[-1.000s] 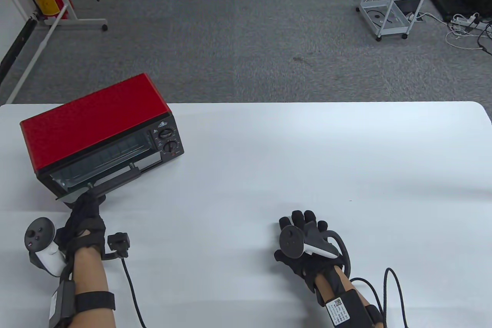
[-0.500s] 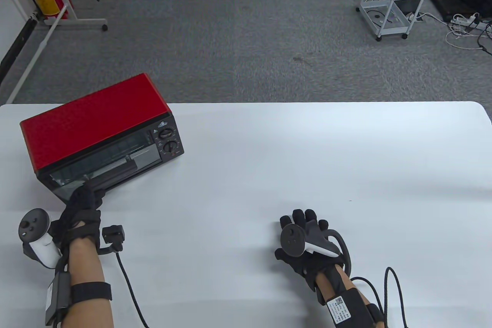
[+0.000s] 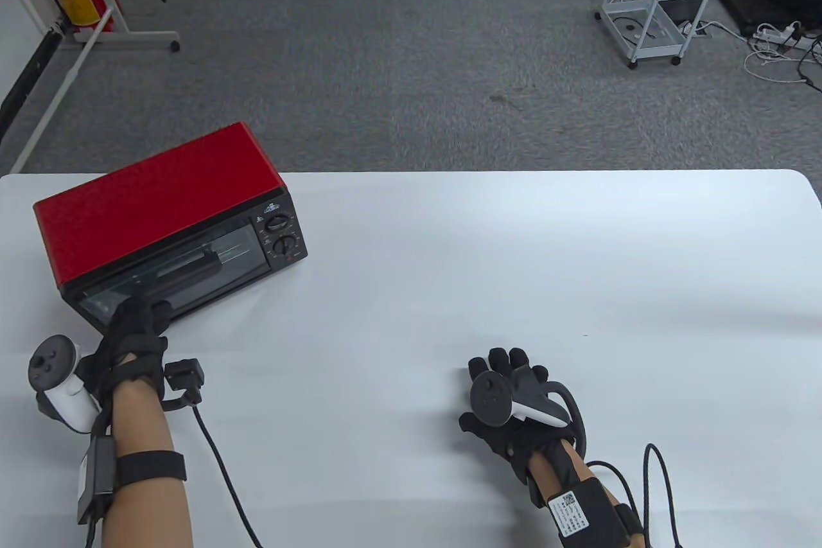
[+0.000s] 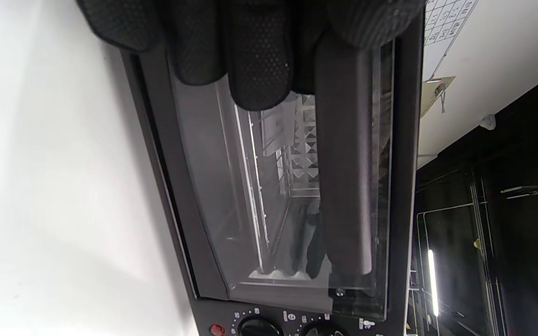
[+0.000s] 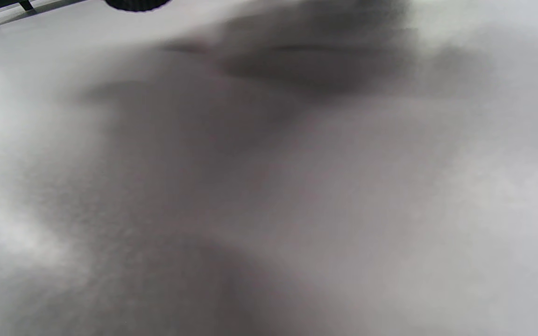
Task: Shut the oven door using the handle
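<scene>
**Door nearly up, left hand on the handle**

Nearest me, my right hand [image 3: 514,406] lies on the counter [image 3: 514,252], fingers spread and holding nothing. My left hand [image 3: 135,333] is at the near end of the handle [image 3: 183,265], fingers [image 4: 259,60] curled over the bar; whether the thumb wraps underneath I cannot tell.

The oven [image 3: 167,220] sits at the counter's far-left corner. Its long axis runs from near-left to far-right, and the door [image 4: 273,186] faces me and slightly right. The door looks almost shut.

My worry: pushing at one end could slide the light oven backward or twist it, or my fingers could slip off before the door latches.
</scene>
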Motion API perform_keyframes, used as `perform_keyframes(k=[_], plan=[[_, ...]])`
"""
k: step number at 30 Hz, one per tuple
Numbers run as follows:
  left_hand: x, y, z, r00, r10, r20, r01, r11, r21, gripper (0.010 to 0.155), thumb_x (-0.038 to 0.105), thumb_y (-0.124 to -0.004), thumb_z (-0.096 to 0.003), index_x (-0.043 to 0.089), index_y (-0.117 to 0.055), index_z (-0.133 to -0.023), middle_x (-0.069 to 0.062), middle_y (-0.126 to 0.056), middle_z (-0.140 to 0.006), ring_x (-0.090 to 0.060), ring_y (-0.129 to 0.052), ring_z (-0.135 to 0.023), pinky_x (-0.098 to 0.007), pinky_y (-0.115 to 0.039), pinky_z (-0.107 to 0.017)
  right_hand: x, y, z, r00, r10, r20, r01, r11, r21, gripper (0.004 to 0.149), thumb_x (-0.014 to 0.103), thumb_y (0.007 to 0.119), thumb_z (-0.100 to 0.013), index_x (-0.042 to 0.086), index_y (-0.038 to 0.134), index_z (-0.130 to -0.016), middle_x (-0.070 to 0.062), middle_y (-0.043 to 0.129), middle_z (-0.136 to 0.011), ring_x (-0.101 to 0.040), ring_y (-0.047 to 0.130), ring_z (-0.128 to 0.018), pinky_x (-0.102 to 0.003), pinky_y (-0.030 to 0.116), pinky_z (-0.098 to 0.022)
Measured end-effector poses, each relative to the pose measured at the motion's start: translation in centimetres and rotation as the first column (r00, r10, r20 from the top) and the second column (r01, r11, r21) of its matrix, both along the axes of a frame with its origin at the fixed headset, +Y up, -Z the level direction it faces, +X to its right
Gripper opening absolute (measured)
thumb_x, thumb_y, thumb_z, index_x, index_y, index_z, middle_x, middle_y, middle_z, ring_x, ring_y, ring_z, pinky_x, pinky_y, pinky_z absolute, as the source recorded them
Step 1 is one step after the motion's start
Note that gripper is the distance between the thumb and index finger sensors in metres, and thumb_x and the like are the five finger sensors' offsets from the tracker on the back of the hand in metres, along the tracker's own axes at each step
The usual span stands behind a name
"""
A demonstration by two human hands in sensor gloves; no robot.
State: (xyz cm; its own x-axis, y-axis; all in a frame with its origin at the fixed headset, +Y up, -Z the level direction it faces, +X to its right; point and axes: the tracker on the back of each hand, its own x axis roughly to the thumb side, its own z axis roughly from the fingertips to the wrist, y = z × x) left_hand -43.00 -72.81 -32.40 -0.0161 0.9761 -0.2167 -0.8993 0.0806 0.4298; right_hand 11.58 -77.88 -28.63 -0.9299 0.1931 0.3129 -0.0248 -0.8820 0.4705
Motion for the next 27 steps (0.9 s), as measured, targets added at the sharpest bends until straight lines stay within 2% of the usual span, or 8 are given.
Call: perform_keyframes(k=[17,23,24,27], plan=[[-0.1,0.3,-0.6,1.0,0.008,0.018,-0.008,1.0,-0.018,0.057,0.043,-0.058,-0.0614,0.027,-0.058,-0.116,-0.006,-0.065,-0.114,-0.038,-0.058,-0.11,-0.063,-0.054,-0.074,0.1,0.0,-0.3,1.0,-0.004,-0.005,0.004,1.0,0.004,0.088,0.052,0.051,-0.054,0.005,-0.001,-0.106,-0.038,-0.006,-0.108,-0.069,-0.001,-0.095,-0.082,0.015,-0.064],[0.7,-0.2,-0.1,0.997,-0.08,0.011,0.08,0.996,-0.04,0.067,0.044,-0.058,-0.0604,0.018,-0.048,-0.121,-0.014,-0.055,-0.118,-0.047,-0.052,-0.108,-0.067,-0.05,-0.071,0.4,0.5,-0.4,1.0,-0.011,0.007,0.011,1.0,0.025,0.088,0.052,0.051,-0.054,0.005,-0.001,-0.106,-0.038,-0.006,-0.108,-0.069,-0.001,-0.095,-0.082,0.015,-0.064],[0.9,-0.3,0.1,0.994,-0.106,0.007,0.107,0.993,-0.045,0.068,0.044,-0.058,-0.0601,0.016,-0.047,-0.121,-0.019,-0.054,-0.117,-0.049,-0.052,-0.107,-0.068,-0.05,-0.07,0.5,0.7,-0.4,1.0,-0.016,0.012,0.015,0.999,0.03,0.088,0.052,0.051,-0.054,0.005,-0.001,-0.106,-0.038,-0.006,-0.108,-0.069,-0.001,-0.095,-0.082,0.015,-0.064],[2.1,-0.3,0.5,0.973,-0.229,0.039,0.231,0.971,-0.06,0.068,0.043,-0.06,-0.0593,0.01,-0.052,-0.118,-0.022,-0.056,-0.115,-0.053,-0.051,-0.104,-0.07,-0.049,-0.068,0.8,1.1,-0.4,0.999,-0.028,0.023,0.027,0.998,0.048,0.088,0.052,0.051,-0.054,0.005,-0.001,-0.106,-0.038,-0.006,-0.108,-0.069,-0.001,-0.095,-0.082,0.015,-0.064]])
